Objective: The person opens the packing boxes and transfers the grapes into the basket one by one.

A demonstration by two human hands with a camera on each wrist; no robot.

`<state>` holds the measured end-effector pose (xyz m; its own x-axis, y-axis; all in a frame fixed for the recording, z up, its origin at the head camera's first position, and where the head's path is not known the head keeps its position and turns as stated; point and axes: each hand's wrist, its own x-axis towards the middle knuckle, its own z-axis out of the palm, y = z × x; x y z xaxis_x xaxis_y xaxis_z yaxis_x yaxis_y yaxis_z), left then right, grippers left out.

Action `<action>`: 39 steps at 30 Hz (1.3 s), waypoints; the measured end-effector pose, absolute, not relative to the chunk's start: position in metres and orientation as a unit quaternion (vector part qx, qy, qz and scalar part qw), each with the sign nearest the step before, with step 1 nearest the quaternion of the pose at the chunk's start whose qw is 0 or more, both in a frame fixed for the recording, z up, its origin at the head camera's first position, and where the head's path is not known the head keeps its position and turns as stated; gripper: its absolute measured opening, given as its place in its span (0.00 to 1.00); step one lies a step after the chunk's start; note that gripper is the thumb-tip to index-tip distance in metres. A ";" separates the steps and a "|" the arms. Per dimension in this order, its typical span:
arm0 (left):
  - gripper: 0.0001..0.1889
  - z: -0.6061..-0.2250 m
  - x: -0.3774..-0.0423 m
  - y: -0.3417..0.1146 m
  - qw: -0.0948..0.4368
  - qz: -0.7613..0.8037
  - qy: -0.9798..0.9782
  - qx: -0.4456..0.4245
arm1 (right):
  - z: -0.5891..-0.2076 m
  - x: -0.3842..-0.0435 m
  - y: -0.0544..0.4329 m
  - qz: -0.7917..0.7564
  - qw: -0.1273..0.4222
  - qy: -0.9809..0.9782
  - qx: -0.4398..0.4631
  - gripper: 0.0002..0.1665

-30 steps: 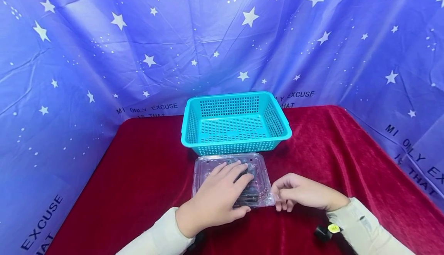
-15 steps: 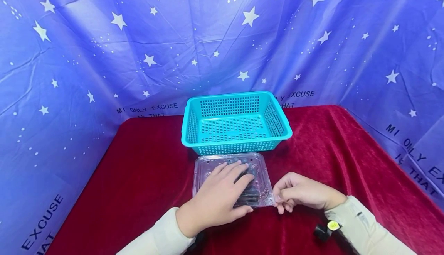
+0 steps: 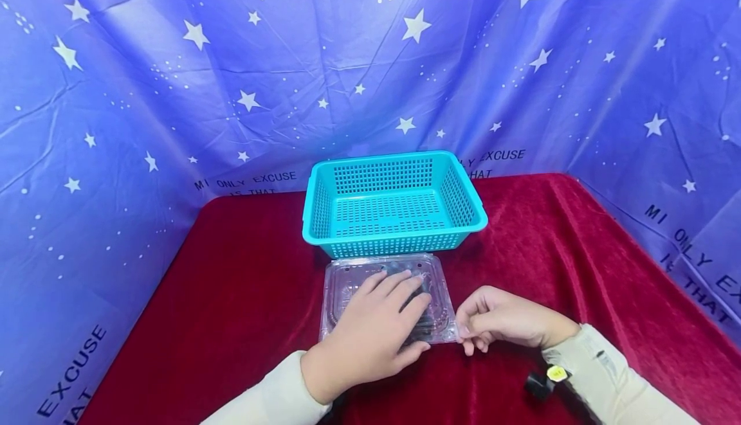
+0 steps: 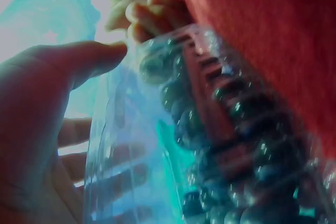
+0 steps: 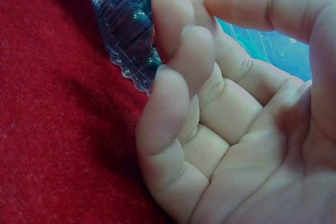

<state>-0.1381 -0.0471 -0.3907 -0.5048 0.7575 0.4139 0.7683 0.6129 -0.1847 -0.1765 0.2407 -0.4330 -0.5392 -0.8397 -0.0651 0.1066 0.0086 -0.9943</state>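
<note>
Head view: the box (image 3: 347, 283) sits at lower centre, directly left of the right hand (image 3: 503, 319), which pinches its lower-right corner. The left hand (image 3: 373, 328) rests on top, fingers extended; all 2 hands touch it.

The left hand (image 3: 376, 328) lies palm down near the centre, fingers (image 3: 398, 285) slightly spread and pointing far, thumb angled right. The left arm (image 3: 272, 396), pale-sleeved, reaches in from near left. The right hand (image 3: 506, 319) faces left, thumb and forefinger pinching, other fingers curled; the right arm (image 3: 610, 377) slants from near right.
</note>
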 end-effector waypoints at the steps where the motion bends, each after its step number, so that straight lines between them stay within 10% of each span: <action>1: 0.33 -0.391 -0.137 -0.045 0.245 -0.007 -0.862 -0.444 | -0.433 -0.177 0.241 -0.634 0.371 0.606 -0.304 0.12; 23: 0.04 -0.391 -0.136 -0.013 0.353 -0.001 -0.788 -0.504 | -0.429 -0.177 0.239 -0.620 0.388 0.626 -0.271 0.14; 39: 0.06 -0.393 -0.136 -0.005 0.379 -0.026 -0.772 -0.510 | -0.430 -0.175 0.241 -0.632 0.378 0.613 -0.288 0.14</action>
